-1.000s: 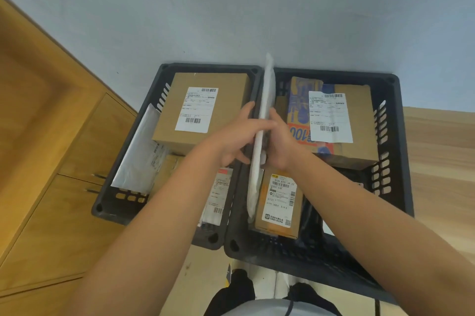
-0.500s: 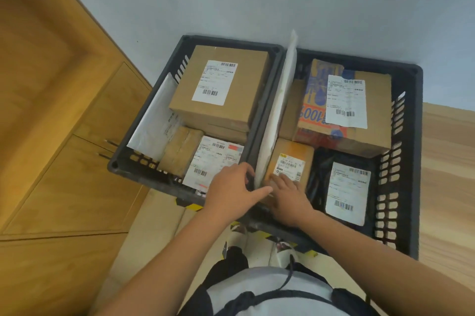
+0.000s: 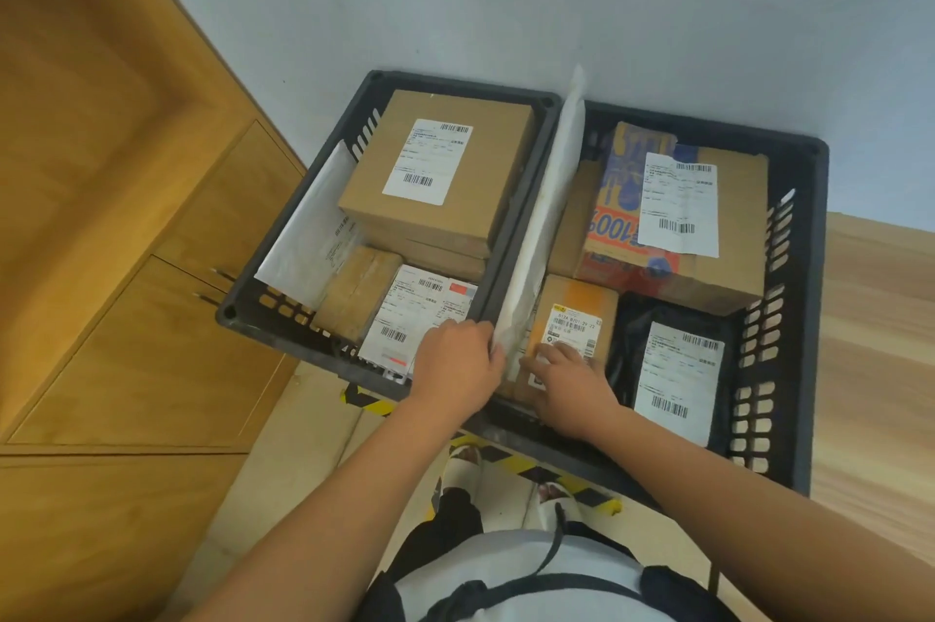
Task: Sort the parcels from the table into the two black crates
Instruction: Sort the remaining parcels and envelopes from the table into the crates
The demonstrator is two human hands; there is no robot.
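Two black crates stand side by side, the left crate (image 3: 263,305) and the right crate (image 3: 804,226), both filled with parcels. A flat white envelope (image 3: 549,216) stands on edge along the right crate's left wall. My left hand (image 3: 455,366) grips the envelope's near end from the left. My right hand (image 3: 566,381) lies with straight fingers on a small brown box (image 3: 577,312) just right of the envelope. The left crate holds a large brown box (image 3: 440,171), a white mailer (image 3: 313,242) and labelled parcels.
The right crate also holds a brown box with blue and orange print (image 3: 673,216) and a black bag with a white label (image 3: 673,373). A wooden cabinet (image 3: 101,267) stands to the left, a wooden surface (image 3: 880,343) to the right. Yellow-black tape (image 3: 506,459) marks the floor.
Both hands slid back along the envelope from its middle to its near end and lowered it into the right crate. The view has shifted, so the crates sit further right.
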